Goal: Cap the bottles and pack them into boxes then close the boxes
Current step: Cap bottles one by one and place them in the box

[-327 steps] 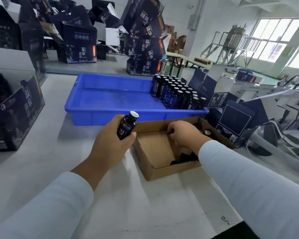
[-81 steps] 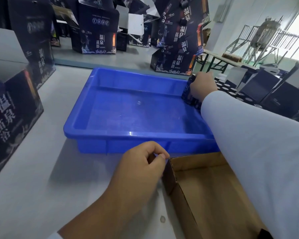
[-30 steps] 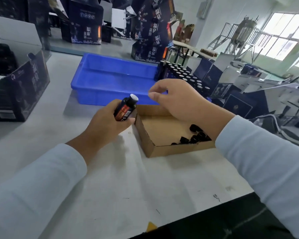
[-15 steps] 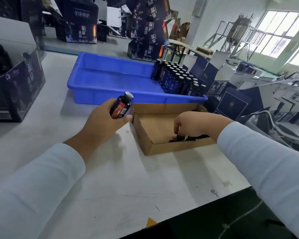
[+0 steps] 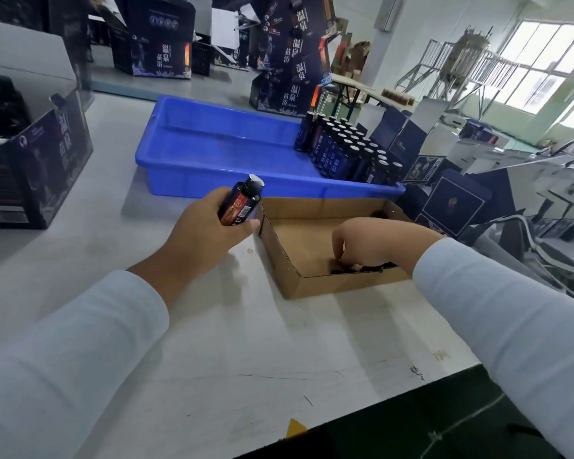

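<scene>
My left hand [image 5: 206, 233] grips a dark uncapped bottle [image 5: 242, 202] with a white foil top, tilted beside the left wall of a shallow cardboard tray [image 5: 279, 253]. My right hand [image 5: 375, 240] reaches down into that tray, fingers curled among the black caps [image 5: 371, 268] in its near corner; whether it pinches one is hidden. Several dark bottles [image 5: 348, 150] stand in rows at the right end of the blue plastic bin [image 5: 212, 160].
Dark printed packing boxes [image 5: 37, 160] stand at the left and behind the bin [image 5: 292, 71]. Flat and half-folded dark boxes [image 5: 454, 203] pile up to the right of the tray. The table's front edge [image 5: 378, 415] runs close below my arms.
My right hand has come down from above the tray into its near corner among the caps. My left hand keeps holding the bottle beside the tray.
</scene>
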